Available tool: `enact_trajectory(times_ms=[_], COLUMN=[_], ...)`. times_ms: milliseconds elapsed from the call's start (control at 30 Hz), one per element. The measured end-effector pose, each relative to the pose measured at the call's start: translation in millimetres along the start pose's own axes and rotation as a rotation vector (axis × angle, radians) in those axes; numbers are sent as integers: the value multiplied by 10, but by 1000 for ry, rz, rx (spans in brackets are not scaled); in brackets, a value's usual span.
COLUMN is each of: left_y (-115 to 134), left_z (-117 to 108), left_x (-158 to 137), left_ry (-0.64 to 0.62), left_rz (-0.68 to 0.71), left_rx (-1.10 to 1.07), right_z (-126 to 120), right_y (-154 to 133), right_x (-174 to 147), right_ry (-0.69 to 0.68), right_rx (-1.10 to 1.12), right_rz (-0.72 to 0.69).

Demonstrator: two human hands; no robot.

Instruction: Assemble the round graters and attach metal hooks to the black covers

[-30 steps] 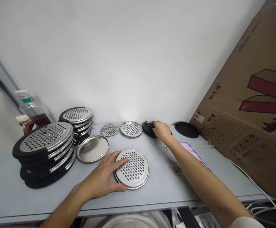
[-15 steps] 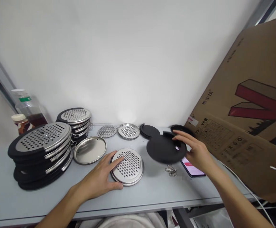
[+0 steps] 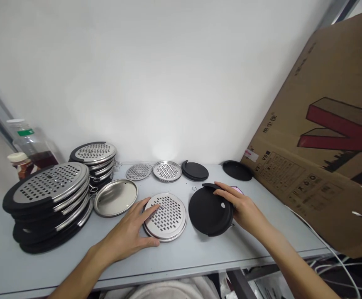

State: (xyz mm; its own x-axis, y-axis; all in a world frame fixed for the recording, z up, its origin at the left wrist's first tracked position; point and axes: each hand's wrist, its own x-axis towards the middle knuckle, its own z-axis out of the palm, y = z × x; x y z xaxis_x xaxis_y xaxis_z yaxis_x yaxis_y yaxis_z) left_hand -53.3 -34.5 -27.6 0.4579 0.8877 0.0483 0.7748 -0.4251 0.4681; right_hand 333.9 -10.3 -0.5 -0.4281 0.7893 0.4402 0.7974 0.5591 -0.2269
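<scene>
Cover, round with no long axis, sits just right of the disc, apart from it. Your right hand, nearer, has its fingers closed over the cover's right rim; your left, spread wide, rests against the disc's left side.

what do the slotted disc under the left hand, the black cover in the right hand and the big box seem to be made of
Slotted disc: metal, probably stainless steel; satin grey face, shiny rim.
Black cover: perhaps silicone or rubber, from its matte, even surface, though plastic is possible.
Big box: likely cardboard, matte brown with printed markings.
</scene>
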Motion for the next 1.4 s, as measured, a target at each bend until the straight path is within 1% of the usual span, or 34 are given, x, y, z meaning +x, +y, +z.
enact_trajectory(times_ms=[167,233,300,433,533,633,833,967,1200,1400], left_y=[-13,-24,-32,-31,-20,-8,7,10,56,98], left_z=[-16,-27,-35,-31,-29,-43,-53,-49,-41,-1], left_x=[-12,-12,-7,5,4,-4,-15,-21,3,33], left_ry=[4,10,15,18,28,37,66,81,135,122], left_rz=[-16,-25,-32,-40,-31,-30,-27,-18,61,61], left_rx=[-16,-29,-38,-52,-52,-51,-35,-21,-22,-53], right_z=[147,185,217,319,423,496,549,584,621,641], right_y=[-140,-226,-315,-472,-549,-591,-634,-664,-678,-688], right_x=[-12,-9,-2,-1,10,66,177,164,149,141], right_ry=[-8,-31,-87,-252,-305,-315,-345,-328,-311,-299], right_rx=[100,140,195,330,400,444,485,487,488,493], right_rz=[61,74,75,93,93,81,41,50,26,27])
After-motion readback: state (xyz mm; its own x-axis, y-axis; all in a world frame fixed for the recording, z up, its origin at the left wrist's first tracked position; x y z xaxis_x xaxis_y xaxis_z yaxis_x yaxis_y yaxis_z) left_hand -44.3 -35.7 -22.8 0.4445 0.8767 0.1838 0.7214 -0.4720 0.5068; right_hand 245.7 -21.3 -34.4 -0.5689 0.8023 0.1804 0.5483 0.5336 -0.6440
